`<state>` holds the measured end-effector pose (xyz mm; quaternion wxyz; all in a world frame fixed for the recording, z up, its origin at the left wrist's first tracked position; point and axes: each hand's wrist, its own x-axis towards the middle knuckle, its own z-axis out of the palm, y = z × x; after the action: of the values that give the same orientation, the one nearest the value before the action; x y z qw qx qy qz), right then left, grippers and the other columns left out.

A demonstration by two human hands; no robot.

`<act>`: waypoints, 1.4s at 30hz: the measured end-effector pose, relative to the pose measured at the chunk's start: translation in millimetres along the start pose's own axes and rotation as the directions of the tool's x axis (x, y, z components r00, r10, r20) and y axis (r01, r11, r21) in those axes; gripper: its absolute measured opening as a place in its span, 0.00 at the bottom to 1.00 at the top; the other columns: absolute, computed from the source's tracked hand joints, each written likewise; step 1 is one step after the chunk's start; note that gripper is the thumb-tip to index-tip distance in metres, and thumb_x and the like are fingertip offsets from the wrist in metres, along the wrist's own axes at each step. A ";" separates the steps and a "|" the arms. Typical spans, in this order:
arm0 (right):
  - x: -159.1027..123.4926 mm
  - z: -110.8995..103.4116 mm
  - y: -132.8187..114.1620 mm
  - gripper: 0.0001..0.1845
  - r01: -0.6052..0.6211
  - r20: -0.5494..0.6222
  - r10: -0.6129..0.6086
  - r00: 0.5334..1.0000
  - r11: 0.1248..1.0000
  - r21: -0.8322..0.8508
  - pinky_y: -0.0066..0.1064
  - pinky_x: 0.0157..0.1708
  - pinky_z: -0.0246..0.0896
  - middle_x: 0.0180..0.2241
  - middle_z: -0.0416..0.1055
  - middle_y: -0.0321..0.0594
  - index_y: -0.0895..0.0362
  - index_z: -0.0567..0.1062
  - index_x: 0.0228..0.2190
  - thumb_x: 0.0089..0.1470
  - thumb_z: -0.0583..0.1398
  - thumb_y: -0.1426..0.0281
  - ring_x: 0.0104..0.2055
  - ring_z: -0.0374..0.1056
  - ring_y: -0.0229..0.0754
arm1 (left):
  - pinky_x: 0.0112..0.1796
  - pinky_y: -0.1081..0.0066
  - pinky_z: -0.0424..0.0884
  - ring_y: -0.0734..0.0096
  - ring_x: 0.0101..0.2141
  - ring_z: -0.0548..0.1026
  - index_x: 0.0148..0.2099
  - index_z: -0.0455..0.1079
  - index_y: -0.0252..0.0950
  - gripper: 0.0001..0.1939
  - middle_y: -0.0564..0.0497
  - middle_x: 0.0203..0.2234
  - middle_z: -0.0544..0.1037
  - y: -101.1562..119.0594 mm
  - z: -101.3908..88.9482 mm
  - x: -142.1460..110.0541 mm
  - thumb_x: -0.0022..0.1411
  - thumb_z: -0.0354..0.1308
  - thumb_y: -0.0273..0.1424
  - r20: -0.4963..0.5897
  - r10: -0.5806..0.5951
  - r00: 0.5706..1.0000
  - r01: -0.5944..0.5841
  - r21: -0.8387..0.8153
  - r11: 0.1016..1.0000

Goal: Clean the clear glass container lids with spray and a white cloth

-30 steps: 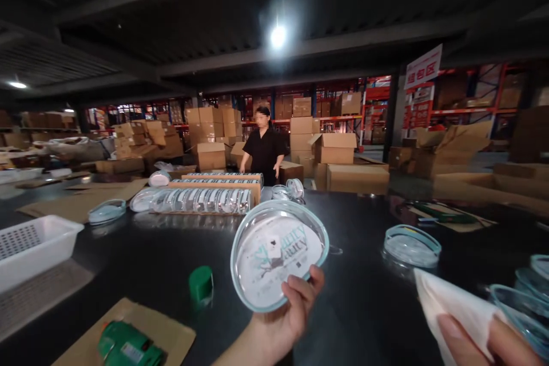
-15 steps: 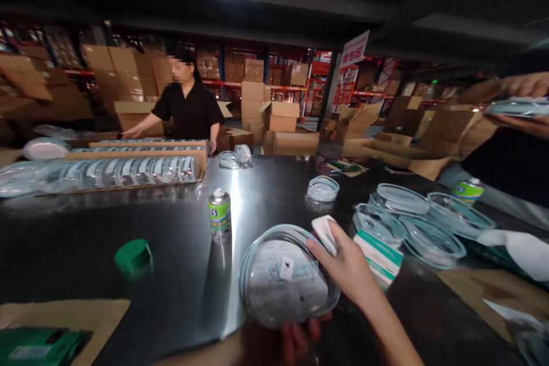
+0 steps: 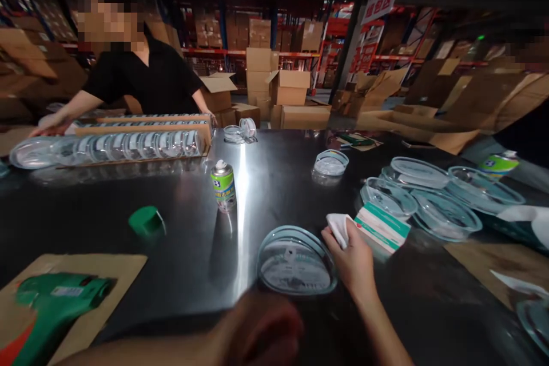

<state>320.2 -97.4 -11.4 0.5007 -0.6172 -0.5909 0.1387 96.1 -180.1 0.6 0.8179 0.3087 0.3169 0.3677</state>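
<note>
A clear glass food container with a pale teal rim (image 3: 295,266) is in front of me at the middle of the black table, a printed paper showing through it. My left hand (image 3: 270,326) is dark and blurred just below the container; its fingers are smeared, and whether it touches the glass I cannot tell. Closed around a folded white cloth (image 3: 338,229), my right hand (image 3: 355,263) is just to the right of the container. A green and white box (image 3: 383,226) lies beyond that hand. Further back stands a spray can (image 3: 223,186).
On the left are a green cap (image 3: 146,221) and a green glue gun (image 3: 64,291) on cardboard. Several glass containers (image 3: 446,214) sit at right. A co-worker (image 3: 146,80) reaches over a carton with rows of containers (image 3: 141,146); another person is at far right.
The container is lower and less turned towards me. My left hand's fingers no longer show beneath it, and my right hand has moved off its rim. The co-worker leans further left.
</note>
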 end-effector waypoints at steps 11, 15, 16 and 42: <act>-9.9 21.5 -15.2 0.11 0.610 0.362 -0.525 0.770 0.772 -0.178 0.29 0.32 0.66 0.33 0.76 0.43 0.53 0.72 0.38 0.57 0.52 0.73 0.34 0.73 0.44 | 0.62 0.51 0.48 0.43 0.62 0.57 0.66 0.55 0.38 0.48 0.42 0.63 0.61 1.2 -54.0 66.9 0.44 0.71 0.33 0.171 0.602 0.780 -0.545 0.658 0.520; -7.3 16.6 -14.4 0.08 0.653 0.440 -0.537 0.720 0.739 -0.166 0.29 0.29 0.64 0.30 0.74 0.42 0.54 0.72 0.35 0.58 0.52 0.72 0.30 0.72 0.43 | 0.61 0.52 0.50 0.44 0.62 0.58 0.66 0.56 0.38 0.52 0.41 0.63 0.61 -3.8 -59.9 69.6 0.39 0.74 0.35 0.205 0.585 0.785 -0.552 0.660 0.510; -7.3 15.7 -14.4 0.07 0.656 0.452 -0.535 0.714 0.737 -0.163 0.29 0.28 0.64 0.28 0.73 0.41 0.54 0.72 0.34 0.58 0.53 0.72 0.29 0.71 0.43 | 0.62 0.52 0.50 0.44 0.62 0.58 0.66 0.55 0.37 0.54 0.39 0.63 0.61 -3.3 -61.1 71.2 0.38 0.75 0.35 0.217 0.578 0.787 -0.555 0.658 0.509; -9.3 15.1 -22.2 0.02 0.686 0.521 -0.523 0.674 0.704 -0.181 0.30 0.30 0.62 0.29 0.68 0.38 0.54 0.66 0.34 0.59 0.54 0.71 0.30 0.67 0.41 | 0.61 0.48 0.52 0.40 0.63 0.54 0.68 0.47 0.25 0.65 0.27 0.64 0.54 1.0 -60.0 83.0 0.35 0.71 0.51 0.277 0.483 0.830 -0.497 0.761 0.418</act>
<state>293.1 -103.0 -4.9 0.2509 -0.4154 -0.8742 -0.0170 94.8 -97.0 -59.4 0.4438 0.7264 0.3380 0.4014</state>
